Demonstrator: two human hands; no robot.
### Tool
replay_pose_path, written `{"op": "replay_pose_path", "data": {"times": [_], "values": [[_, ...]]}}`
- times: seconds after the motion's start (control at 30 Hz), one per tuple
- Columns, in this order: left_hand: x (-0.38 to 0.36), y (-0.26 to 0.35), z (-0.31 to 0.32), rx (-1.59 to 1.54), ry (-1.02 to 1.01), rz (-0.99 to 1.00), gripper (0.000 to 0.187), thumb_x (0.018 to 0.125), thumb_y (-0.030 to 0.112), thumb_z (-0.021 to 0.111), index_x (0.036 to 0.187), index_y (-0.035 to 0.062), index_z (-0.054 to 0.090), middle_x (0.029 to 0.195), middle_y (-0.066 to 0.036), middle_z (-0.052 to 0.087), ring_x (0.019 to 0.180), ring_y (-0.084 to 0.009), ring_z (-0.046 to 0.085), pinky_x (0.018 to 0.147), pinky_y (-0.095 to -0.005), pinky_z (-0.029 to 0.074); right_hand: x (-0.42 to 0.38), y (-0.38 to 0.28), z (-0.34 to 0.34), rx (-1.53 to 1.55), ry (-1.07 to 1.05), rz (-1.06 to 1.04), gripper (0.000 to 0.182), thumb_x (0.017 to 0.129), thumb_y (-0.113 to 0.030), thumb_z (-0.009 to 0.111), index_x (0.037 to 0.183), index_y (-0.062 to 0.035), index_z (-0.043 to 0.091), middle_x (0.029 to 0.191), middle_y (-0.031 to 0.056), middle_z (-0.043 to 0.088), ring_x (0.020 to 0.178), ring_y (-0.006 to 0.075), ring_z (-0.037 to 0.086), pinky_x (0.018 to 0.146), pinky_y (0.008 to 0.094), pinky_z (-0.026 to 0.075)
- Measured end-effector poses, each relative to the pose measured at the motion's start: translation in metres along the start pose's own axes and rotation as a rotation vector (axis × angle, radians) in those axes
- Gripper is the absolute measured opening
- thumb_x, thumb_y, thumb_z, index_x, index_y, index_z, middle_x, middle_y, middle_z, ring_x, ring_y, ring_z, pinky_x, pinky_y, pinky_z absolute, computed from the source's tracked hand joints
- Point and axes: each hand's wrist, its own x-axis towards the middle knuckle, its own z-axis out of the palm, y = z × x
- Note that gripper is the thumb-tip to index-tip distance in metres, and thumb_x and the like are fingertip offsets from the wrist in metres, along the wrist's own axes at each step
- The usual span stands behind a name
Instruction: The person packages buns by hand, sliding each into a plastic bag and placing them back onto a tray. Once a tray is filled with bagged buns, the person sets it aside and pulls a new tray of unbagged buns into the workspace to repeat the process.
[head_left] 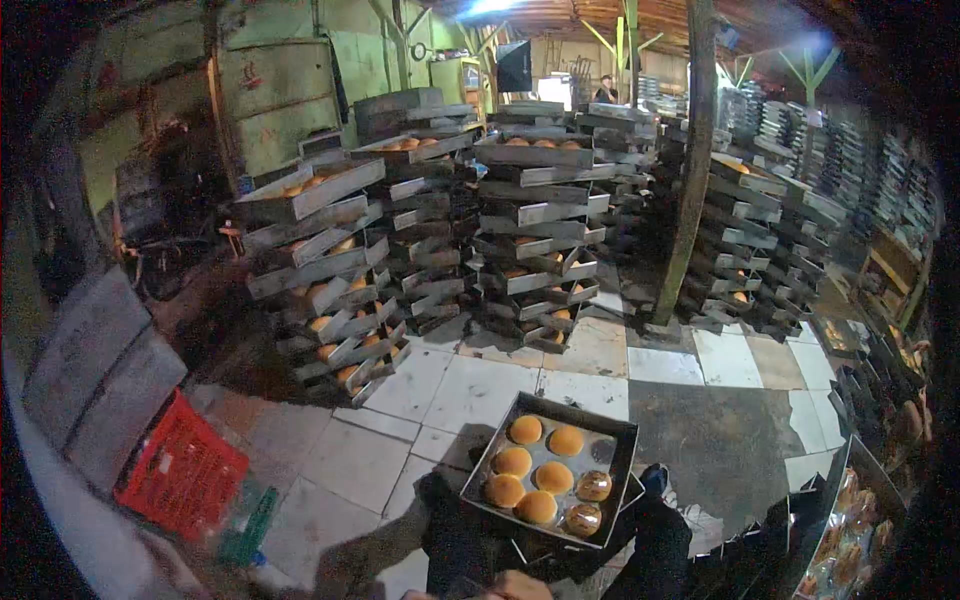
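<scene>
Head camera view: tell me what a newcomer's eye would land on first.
The tall stacks of baking trays, crisscrossed and holding golden buns, fill the middle of the room. Nearer, at bottom centre, one metal tray of buns sits over the tiled floor. A red plastic crate stands out at lower left.

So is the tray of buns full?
No, partly full. The tray holds eight buns, and its upper right corner is bare.
</scene>
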Motion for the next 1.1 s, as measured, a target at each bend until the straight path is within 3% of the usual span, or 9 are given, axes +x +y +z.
{"op": "replay_pose_path", "data": {"times": [0.37,0.5,0.63,0.77,0.8,0.93,0.97,1.03,1.1], "values": [[-0.009,-0.028,0.023,-0.229,0.115,-0.859,0.024,0.083,0.025,0.058,0.082,0.0015,0.059,0.075,-0.004,0.055,0.069,-0.0140,0.051,0.067,-0.0303,0.042,-0.051,0.147,0.037,0.049,-0.271,0.695,0.023,0.085,-0.023,0.050,0.085,-0.0002,0.051,0.077,0.0144,0.056,0.068,0.0263,0.058,0.058,0.0317,0.044],[-0.014,0.016,0.033,-0.309,0.342,-1.244,0.026,0.084,0.028,0.056,0.078,0.0025,0.055,0.079,-0.006,0.053,0.074,-0.0161,0.048,0.071,-0.0328,0.039,-0.041,0.043,0.011,-0.229,-0.001,-0.143,0.030,0.082,-0.028,0.051,0.102,-0.0061,0.055,0.087,0.0209,0.058,0.076,0.0355,0.057,0.070,0.0399,0.046],[0.032,0.095,-0.006,-0.813,0.508,-0.908,0.023,0.086,0.026,0.052,0.073,0.0074,0.050,0.070,-0.003,0.048,0.064,-0.0155,0.041,0.065,-0.0342,0.037,-0.006,0.095,0.010,-0.142,-0.601,0.302,0.049,0.079,-0.030,0.056,0.121,-0.0101,0.041,0.116,0.0171,0.044,0.095,0.0333,0.052,0.086,0.0398,0.041],[0.046,0.090,-0.043,-0.768,0.773,-0.731,0.018,0.086,0.023,0.051,0.079,0.0063,0.051,0.074,-0.005,0.051,0.072,-0.0181,0.047,0.072,-0.0344,0.036,0.071,0.179,-0.123,-0.715,-0.228,0.325,0.028,0.084,-0.021,0.046,0.108,-0.0062,0.049,0.093,0.0155,0.056,0.088,0.0282,0.055,0.073,0.0377,0.045],[0.043,0.087,-0.042,-0.768,0.763,-0.730,0.018,0.086,0.023,0.051,0.079,0.0063,0.051,0.074,-0.005,0.051,0.072,-0.0181,0.047,0.072,-0.0344,0.036,0.056,0.260,-0.144,-1.527,0.091,0.268,0.029,0.079,-0.019,0.052,0.105,-0.0066,0.050,0.093,0.0163,0.055,0.087,0.0298,0.054,0.069,0.0389,0.044],[0.025,0.062,-0.023,-0.714,0.640,-0.892,0.022,0.086,0.028,0.051,0.085,0.0063,0.052,0.079,-0.007,0.051,0.075,-0.0194,0.047,0.074,-0.0355,0.036,0.008,0.255,-0.163,-1.236,0.477,0.409,0.031,0.072,-0.017,0.060,0.098,-0.0011,0.054,0.086,0.0151,0.057,0.076,0.0321,0.055,0.067,0.0448,0.043],[0.019,0.049,-0.014,-0.750,0.524,-0.912,0.026,0.087,0.031,0.050,0.089,0.0057,0.053,0.081,-0.007,0.051,0.076,-0.0197,0.048,0.074,-0.0359,0.036,0.005,0.193,-0.140,-0.428,0.162,0.930,0.035,0.077,-0.014,0.053,0.109,-0.0007,0.051,0.092,0.0190,0.054,0.086,0.0306,0.053,0.075,0.0409,0.042],[0.005,-0.007,0.022,-0.875,0.359,-0.674,0.015,0.077,0.017,0.059,0.075,0.0025,0.056,0.077,-0.005,0.054,0.071,-0.0146,0.051,0.065,-0.0279,0.042,-0.117,0.267,-0.046,-0.604,-0.237,0.324,0.031,0.085,-0.009,0.037,0.113,-0.0047,0.051,0.100,0.0195,0.054,0.092,0.0311,0.053,0.079,0.0414,0.042],[0.011,0.008,0.065,-0.535,0.040,-0.721,0.018,0.077,0.018,0.058,0.083,0.0007,0.057,0.086,-0.008,0.057,0.078,-0.0170,0.053,0.071,-0.0288,0.044,-0.132,0.195,-0.016,-0.673,-0.559,0.546,0.035,0.087,-0.016,0.038,0.119,-0.0056,0.044,0.112,0.0199,0.049,0.100,0.0354,0.050,0.086,0.0403,0.040]]}}
